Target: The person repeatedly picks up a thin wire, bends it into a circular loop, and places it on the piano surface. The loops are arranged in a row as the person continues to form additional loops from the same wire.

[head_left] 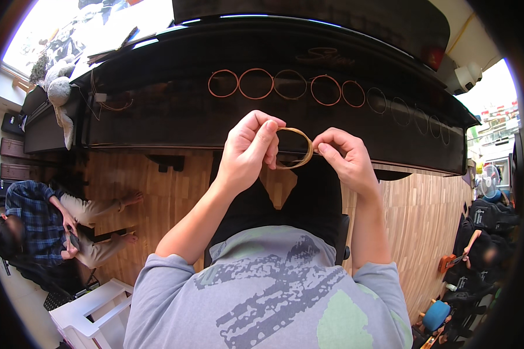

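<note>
Both my hands are raised in front of me at the near edge of a black piano. Between them is a gold-coloured coiled wire, like a wound instrument string. My left hand pinches the coil's left side between thumb and fingers. At the coil's right side, my right hand has thumb and forefinger pinched together on the wire. Beyond my hands, several more wire coils lie in a row on the piano: copper-coloured coils toward the left, thinner dark ones toward the right.
Loose wire lies at the piano's left, near a grey plush toy. A person in a plaid shirt sits at left, above a white wooden frame. Far right are another person, an orange stringed instrument and a fan.
</note>
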A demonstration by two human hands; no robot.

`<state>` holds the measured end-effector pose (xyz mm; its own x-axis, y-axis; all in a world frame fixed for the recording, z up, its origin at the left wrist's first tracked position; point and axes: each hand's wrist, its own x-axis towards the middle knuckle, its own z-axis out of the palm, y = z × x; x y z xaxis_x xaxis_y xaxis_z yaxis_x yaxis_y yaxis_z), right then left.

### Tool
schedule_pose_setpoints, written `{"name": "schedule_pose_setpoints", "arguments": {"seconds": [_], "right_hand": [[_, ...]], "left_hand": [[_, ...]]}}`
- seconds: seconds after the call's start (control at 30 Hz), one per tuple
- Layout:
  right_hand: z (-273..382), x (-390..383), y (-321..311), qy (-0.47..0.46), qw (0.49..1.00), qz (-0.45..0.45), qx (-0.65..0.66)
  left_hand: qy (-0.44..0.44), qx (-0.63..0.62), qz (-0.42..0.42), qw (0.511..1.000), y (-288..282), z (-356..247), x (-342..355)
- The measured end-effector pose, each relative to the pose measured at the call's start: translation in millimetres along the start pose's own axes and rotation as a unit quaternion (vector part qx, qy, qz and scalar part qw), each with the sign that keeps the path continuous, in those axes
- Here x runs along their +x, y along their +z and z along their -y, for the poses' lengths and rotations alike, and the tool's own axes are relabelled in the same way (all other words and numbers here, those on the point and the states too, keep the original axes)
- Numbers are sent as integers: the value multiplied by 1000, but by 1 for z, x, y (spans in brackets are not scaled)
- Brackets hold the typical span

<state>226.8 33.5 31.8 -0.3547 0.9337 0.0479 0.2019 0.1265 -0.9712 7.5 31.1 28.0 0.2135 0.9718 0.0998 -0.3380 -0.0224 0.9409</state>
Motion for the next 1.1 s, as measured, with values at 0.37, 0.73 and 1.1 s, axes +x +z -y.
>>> {"name": "schedule_pose_setpoints", "arguments": {"seconds": [0.37,0.73,1.1], "right_hand": [[-1,10,39,47,984,-50,161],[1,17,52,75,978,-79,175],[-4,19,47,43,981,-3,189]], "left_hand": [[-86,-96,-2,992,0,16,-4],[293,480,-109,820,-15,17,-2],[-185,-175,102,962,-41,14,0]]}}
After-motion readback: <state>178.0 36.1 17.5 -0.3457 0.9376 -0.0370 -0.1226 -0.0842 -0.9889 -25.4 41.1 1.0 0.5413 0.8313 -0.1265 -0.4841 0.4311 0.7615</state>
